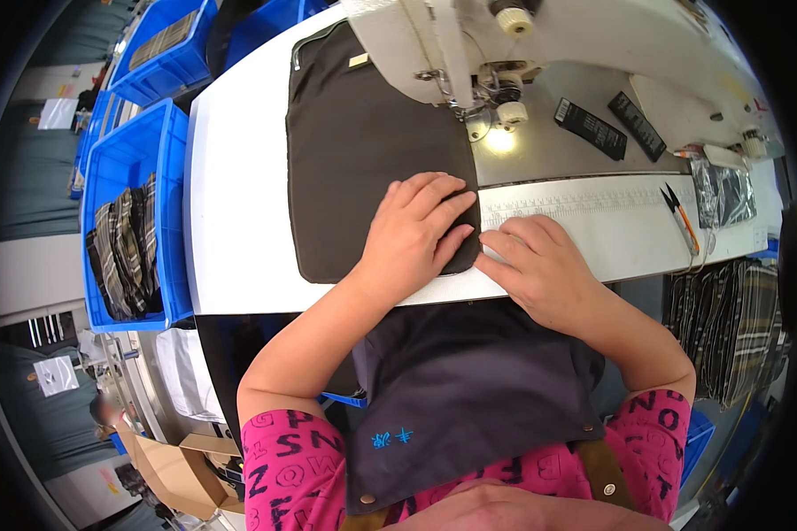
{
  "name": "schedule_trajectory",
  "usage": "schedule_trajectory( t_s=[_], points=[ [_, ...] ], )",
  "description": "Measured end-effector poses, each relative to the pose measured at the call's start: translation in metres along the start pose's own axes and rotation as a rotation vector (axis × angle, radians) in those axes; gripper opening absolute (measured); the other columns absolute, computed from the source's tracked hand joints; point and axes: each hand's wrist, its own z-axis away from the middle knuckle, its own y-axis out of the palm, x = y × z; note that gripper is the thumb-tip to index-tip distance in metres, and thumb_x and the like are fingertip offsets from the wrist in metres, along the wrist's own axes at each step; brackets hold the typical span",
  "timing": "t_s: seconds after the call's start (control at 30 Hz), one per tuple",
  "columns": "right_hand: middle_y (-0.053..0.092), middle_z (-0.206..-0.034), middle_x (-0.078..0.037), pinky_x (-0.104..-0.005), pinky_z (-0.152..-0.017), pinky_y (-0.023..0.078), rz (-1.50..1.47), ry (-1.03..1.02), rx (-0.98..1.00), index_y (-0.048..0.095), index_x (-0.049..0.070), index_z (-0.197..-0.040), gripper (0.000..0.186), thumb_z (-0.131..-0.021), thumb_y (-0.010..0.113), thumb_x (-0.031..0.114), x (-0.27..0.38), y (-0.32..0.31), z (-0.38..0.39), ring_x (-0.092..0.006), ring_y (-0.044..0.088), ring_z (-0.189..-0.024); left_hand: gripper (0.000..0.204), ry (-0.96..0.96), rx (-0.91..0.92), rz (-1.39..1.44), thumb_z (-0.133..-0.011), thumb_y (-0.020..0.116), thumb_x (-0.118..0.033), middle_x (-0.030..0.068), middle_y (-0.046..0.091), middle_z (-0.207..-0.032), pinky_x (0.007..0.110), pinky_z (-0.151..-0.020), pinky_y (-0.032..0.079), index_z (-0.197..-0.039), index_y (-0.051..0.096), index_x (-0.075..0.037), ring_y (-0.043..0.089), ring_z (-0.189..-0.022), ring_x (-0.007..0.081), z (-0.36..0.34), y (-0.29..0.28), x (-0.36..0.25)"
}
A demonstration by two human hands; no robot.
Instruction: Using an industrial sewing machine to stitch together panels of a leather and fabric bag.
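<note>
A dark brown fabric panel (372, 159) with rounded corners lies flat on the white sewing table, its upper right edge under the head of a sewing machine (447, 53). My left hand (416, 234) rests on the panel near its lower right part, fingers stretched and a little spread. At the panel's right edge, my right hand (540, 270) has thumb and forefinger close together on the cloth's border; its other fingers bend over the table. The machine's lamp lights the metal plate beside the needle area. A small pale label (359, 60) shows near the panel's top.
A printed ruler scale (576, 203) runs along the table (239, 177). Two black tags (591, 129), orange-handled snips (682, 219) and a clear plastic bag (724, 190) lie right. Blue bins (179, 221) with striped cloth stand left. More striped pieces (726, 327) hang at right.
</note>
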Motion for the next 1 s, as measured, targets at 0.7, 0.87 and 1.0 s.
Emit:
schedule_trajectory(
  t_s=[0.7, 0.87, 1.0],
  points=[
    [0.067, -0.12, -0.013, -0.0429, -0.094, 0.049, 0.07, -0.03, 0.018, 0.069, 0.001, -0.107, 0.03, -0.078, 0.066, 0.009, -0.024, -0.005, -0.028, -0.0294, 0.06, -0.108, 0.047, -0.038, 0.039, 0.095, -0.086, 0.079, -0.014, 0.0067, 0.064, -0.142, 0.045, -0.106, 0.046, -0.132, 0.07, -0.009, 0.055, -0.135, 0.0311, -0.016, 0.001, 0.027],
    [0.069, -0.12, -0.011, -0.0413, -0.095, 0.049, 0.108, -0.044, 0.019, 0.07, 0.002, -0.108, 0.03, -0.079, 0.066, 0.01, -0.037, -0.003, -0.036, -0.028, 0.061, -0.11, 0.047, -0.042, 0.024, 0.091, -0.087, 0.079, -0.015, 0.0066, 0.064, -0.142, 0.044, -0.107, 0.046, -0.133, 0.07, -0.009, 0.055, -0.136, 0.0311, -0.027, 0.005, 0.038],
    [0.069, -0.12, -0.01, -0.0393, -0.096, 0.048, 0.14, -0.038, 0.027, 0.071, 0.003, -0.109, 0.031, -0.079, 0.066, 0.01, -0.046, -0.003, -0.041, -0.0265, 0.061, -0.111, 0.047, -0.043, 0.008, 0.095, -0.087, 0.078, -0.015, 0.0071, 0.064, -0.142, 0.043, -0.107, 0.045, -0.133, 0.069, -0.008, 0.056, -0.135, 0.0308, -0.035, 0.008, 0.045]
  ],
)
